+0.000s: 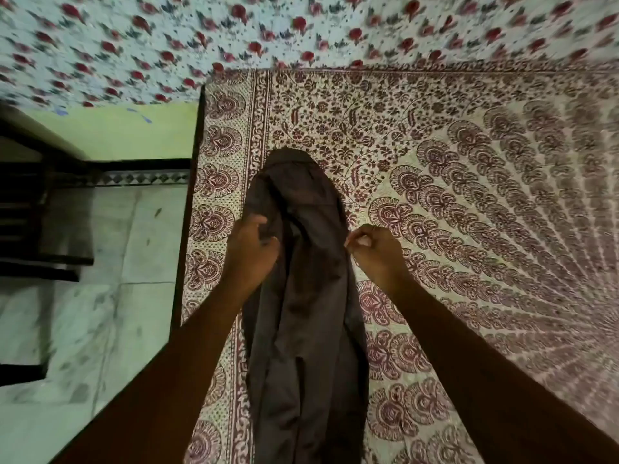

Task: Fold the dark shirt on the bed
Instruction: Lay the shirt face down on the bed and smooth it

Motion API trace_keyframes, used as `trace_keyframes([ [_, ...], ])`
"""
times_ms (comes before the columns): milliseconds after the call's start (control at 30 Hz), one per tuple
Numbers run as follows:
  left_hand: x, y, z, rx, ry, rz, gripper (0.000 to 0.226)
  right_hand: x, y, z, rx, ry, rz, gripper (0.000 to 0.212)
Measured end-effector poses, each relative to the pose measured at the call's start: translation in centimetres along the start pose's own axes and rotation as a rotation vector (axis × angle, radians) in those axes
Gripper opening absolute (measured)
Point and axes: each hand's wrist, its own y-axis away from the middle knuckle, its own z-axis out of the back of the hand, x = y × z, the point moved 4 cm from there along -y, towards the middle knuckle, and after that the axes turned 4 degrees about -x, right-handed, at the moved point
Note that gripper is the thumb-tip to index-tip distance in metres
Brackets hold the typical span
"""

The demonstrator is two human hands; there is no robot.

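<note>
Your left hand [249,251] has its fingers curled into the left edge of the shirt [301,329], with cloth bunched under the fingertips, so that's a real grip. Your right hand [378,254] is closed tight, thumb against forefinger, pinching the right edge. I can't tell how much cloth it has.

Why this hold, as I read it: the hands sit level on opposite edges, so you control the width and can lift or drag the piece square. Gripping mid-length rather than at an end suggests a cross fold, or a pull to flatten first; I can't say which.

Where it is: the shirt lies on the bed [469,195] as a long narrow strip running between your hands. Its far end is rounded, just beyond them. The near end passes between your forearms toward you and out of frame. The bed's edge is close on the left of your left hand, with floor [110,262] past it. There's plenty of bedspread to the right of your right hand.

Look: dark brown-grey, thin and matte. It's already narrowed — the sides seem turned in, with long lengthwise creases and a ridge down the middle. It isn't flat: it humps between your hands and ripples nearer you. I can't make out a collar, buttons or sleeves. It looks limp — expect sag wherever it's unsupported, so smooth before creasing.
</note>
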Motion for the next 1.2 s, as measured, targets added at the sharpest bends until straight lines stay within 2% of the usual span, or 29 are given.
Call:
trace_keyframes([
  [67,1.3,-2.8,-1.2,0.02,-0.021,0.06,0.06,-0.2,-2.9,-1.8,-0.003,0.025,-0.008,0.016],
  [200,4.7,-7.7,-4.8,0.148,0.031,0.2,0.101,-0.2,-9.2,-5.4,-0.027,0.084,-0.029,0.044],
  [300,5.8,-9.4,-5.9,0.069,-0.127,0.18,0.114,-0.5,-12.7,-7.5,-0.07,0.06,-0.041,0.054],
  [400,6.3,-11.2,-6.1,0.019,-0.156,0.191,0.125,-0.2,-14.3,-8.6,-0.024,0.028,-0.055,0.054],
  [467,6.9,-12.4,-6.1,0.008,-0.133,0.247,0.117,0.1,-14.6,-8.9,0.02,0.034,-0.019,0.049],
  [533,7.5,-13.6,-6.5,0.058,-0.034,0.307,0.098,0.1,-14.4,-9.0,0.073,0.037,0.051,0.02],
  [567,8.3,-14.1,-6.8,0.093,0.028,0.329,0.09,0.1,-14.2,-9.0,0.1,0.025,0.083,0.014],
  [633,12.7,-16.5,-8.7,0.131,0.084,0.316,0.079,0.5,-13.5,-8.7,0.177,-0.069,0.086,0.017],
  [667,13.3,-16.8,-9.0,0.113,0.066,0.285,0.064,0.7,-13.1,-8.2,0.202,-0.127,0.073,0.018],
  [733,10.1,-14.3,-6.7,0.044,0.09,0.247,0.037,1.0,-12.0,-6.8,0.193,-0.198,0.08,0.017],
  [800,4.6,-10.0,-3.3,-0.004,0.167,0.155,0.019,1.2,-10.5,-5.1,0.169,-0.171,0.155,0.017],
  [900,2.0,-4.8,-0.2,0.001,0.265,0.005,0.021,1.7,-6.9,-1.5,0.137,-0.113,0.232,0.015],
  [1000,0.1,0.3,4.1,0.021,0.247,-0.121,0.032,3.3,-2.1,3.1,0.085,-0.061,0.246,0.029],
  [1133,-2.7,6.5,11.2,-0.025,0.172,-0.221,0.035,6.7,4.7,9.7,0.071,0.102,0.206,0.065],
  [1200,-4.2,9.3,14.7,-0.057,0.139,-0.275,0.034,8.9,8.5,13.0,0.117,0.141,0.215,0.054],
])
